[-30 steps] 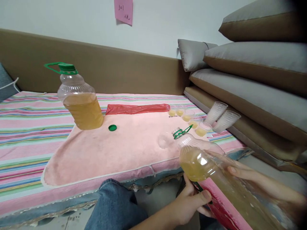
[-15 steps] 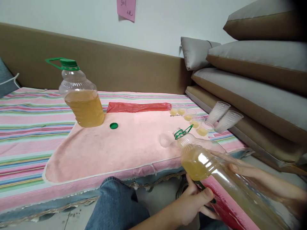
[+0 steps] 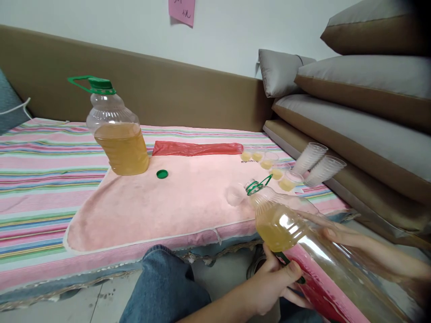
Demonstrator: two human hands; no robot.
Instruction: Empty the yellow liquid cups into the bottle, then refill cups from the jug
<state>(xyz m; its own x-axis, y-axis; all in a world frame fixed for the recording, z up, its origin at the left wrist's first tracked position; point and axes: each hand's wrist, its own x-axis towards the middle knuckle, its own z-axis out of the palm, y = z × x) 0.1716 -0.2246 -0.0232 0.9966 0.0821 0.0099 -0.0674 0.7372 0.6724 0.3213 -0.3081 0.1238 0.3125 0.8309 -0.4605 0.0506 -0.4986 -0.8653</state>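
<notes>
A large clear bottle (image 3: 281, 226) of yellow liquid is tilted low on the right, its uncapped mouth pointing up-left beside a clear empty-looking cup (image 3: 235, 196). My left hand (image 3: 278, 285) grips the green handle under the bottle's neck. Against the bottle's far side lies my right hand (image 3: 346, 237), partly seen through the plastic, its fingers stretched along it. Several cups (image 3: 287, 183) with a little yellow liquid form a row behind. A second bottle (image 3: 126, 148), capped green, stands at the left. A green cap (image 3: 162, 174) lies on the pink cloth (image 3: 158, 211).
Two stacks of clear cups (image 3: 311, 157) lean near the right cushions (image 3: 357, 116). A folded red plastic bag (image 3: 198, 149) lies along the cloth's back edge. My knee (image 3: 168, 282) is below the striped bed edge, near a pink note (image 3: 182, 11) on the wall above.
The view has shifted slightly, so the scene sits a little further right and higher. Both hands stay on the tilted bottle, with little visible change in its pose.
</notes>
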